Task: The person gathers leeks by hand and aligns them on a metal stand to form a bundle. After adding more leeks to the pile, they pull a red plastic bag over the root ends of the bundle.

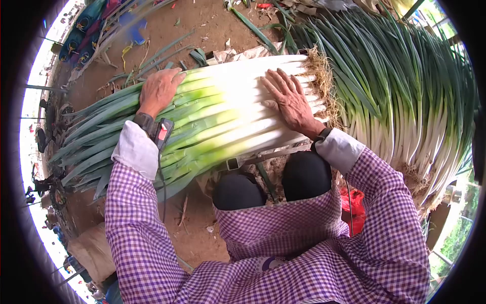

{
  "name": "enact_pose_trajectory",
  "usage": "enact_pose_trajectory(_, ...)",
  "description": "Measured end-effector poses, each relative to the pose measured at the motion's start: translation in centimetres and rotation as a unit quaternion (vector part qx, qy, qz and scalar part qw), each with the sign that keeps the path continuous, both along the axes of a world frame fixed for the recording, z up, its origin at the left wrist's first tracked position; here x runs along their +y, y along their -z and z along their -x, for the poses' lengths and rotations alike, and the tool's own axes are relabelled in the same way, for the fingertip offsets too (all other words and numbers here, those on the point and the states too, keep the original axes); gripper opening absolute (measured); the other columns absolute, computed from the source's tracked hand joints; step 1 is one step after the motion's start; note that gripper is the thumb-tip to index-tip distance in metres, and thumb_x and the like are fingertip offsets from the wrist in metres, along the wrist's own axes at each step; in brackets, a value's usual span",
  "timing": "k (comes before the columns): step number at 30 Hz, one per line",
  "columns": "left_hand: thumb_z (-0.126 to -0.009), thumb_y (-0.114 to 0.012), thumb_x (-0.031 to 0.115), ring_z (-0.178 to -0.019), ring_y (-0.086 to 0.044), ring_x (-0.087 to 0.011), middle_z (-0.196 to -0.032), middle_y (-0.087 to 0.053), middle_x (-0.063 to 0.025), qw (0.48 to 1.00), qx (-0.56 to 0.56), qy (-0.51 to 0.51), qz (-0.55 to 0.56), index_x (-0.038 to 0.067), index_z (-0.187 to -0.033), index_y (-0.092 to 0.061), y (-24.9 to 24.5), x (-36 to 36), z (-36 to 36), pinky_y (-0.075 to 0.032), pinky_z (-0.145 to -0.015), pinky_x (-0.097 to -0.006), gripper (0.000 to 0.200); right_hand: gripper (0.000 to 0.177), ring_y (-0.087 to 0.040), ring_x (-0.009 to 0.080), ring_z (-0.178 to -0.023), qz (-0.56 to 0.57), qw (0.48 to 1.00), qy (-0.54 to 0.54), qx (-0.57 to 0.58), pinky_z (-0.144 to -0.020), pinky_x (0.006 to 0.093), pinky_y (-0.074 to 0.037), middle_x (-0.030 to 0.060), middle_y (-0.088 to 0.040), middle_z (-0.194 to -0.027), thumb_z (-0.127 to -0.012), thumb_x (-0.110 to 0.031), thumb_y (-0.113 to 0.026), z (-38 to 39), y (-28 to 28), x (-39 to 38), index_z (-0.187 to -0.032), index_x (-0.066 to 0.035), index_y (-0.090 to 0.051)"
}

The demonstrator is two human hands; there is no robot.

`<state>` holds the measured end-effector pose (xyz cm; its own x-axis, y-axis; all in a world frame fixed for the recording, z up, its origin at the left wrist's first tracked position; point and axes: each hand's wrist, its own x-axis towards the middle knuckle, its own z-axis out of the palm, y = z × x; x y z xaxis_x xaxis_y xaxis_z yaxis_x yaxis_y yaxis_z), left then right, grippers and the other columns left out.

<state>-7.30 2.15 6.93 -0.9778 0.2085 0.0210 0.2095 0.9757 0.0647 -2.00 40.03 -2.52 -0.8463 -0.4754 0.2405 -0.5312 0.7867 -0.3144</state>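
Observation:
A broad layer of leeks (243,101) lies side by side in front of my knees, green leaves to the left and white stems with roots to the right. My left hand (161,90) rests on the far edge of the green leaves, its fingers curving over that edge. Flat on the white stems near the roots (324,86) lies my right hand (291,101), fingers spread. A strap with a buckle (233,163) shows along the near edge of the leeks. A small device with a cable (164,133) sits at my left wrist.
At the right stands a large pile of leeks (400,76). Loose leaves (253,28) and scraps litter the dirt floor (202,25). A red plastic bag (354,207) is beside my right knee. Brown sacking (93,251) lies at the lower left, colourful bundles (88,20) at the upper left.

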Motion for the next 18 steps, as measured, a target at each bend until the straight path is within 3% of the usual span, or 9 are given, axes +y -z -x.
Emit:
enact_pose_trajectory(5, -0.101, -0.061, 0.034, -0.136, -0.051, -0.0350, -0.142, -0.060, -0.0190, 0.993, 0.088, 0.063, 0.051, 0.005, -0.140, -0.062, -0.9, 1.3, -2.5, -0.037, -0.115, -0.0471, 0.048, 0.070, -0.021, 0.0292, -0.158, -0.005, 1.000, 0.003, 0.017, -0.130, 0.0519, -0.013, 0.0096, -0.030, -0.169, -0.106, -0.059, -0.040, 0.0, 0.2, 0.1, -0.162, -0.019, -0.034)
enact_pose_trajectory(9, -0.100, -0.063, 0.028, -0.142, -0.045, -0.0381, -0.150, -0.052, -0.0202, 0.994, 0.089, 0.061, 0.014, 0.005, -0.148, -0.053, -2.8, 6.7, -11.6, -0.032, -0.120, -0.0509, 0.054, 0.071, -0.021, 0.0292, -0.158, 0.005, 1.000, -0.003, 0.022, -0.130, 0.0516, -0.012, 0.0097, -0.030, -0.169, -0.106, -0.061, -0.034, 0.0, 0.8, 0.2, -0.162, -0.018, -0.034)
enact_pose_trajectory(13, -0.097, -0.066, 0.030, -0.146, -0.041, -0.0360, -0.153, -0.049, -0.0170, 0.996, 0.079, 0.024, 0.012, 0.007, -0.152, -0.050, -1.7, 9.9, -20.2, -0.026, -0.122, -0.0567, 0.062, 0.072, -0.021, 0.0301, -0.158, 0.014, 1.000, 0.000, 0.013, -0.129, 0.0522, -0.013, 0.0100, -0.030, -0.169, -0.106, -0.063, -0.034, -0.1, 0.6, 0.1, -0.162, -0.019, -0.035)
enact_pose_trajectory(18, -0.095, -0.067, 0.034, -0.149, -0.038, -0.0312, -0.159, -0.045, -0.0113, 0.985, 0.148, 0.031, 0.084, 0.011, -0.154, -0.049, 0.0, 7.3, -18.0, -0.024, -0.122, -0.0570, 0.066, 0.071, -0.021, 0.0316, -0.158, 0.013, 1.000, 0.001, 0.007, -0.128, 0.0540, -0.014, 0.0105, -0.030, -0.168, -0.106, -0.063, -0.036, 0.0, 0.7, 0.1, -0.162, -0.020, -0.034)
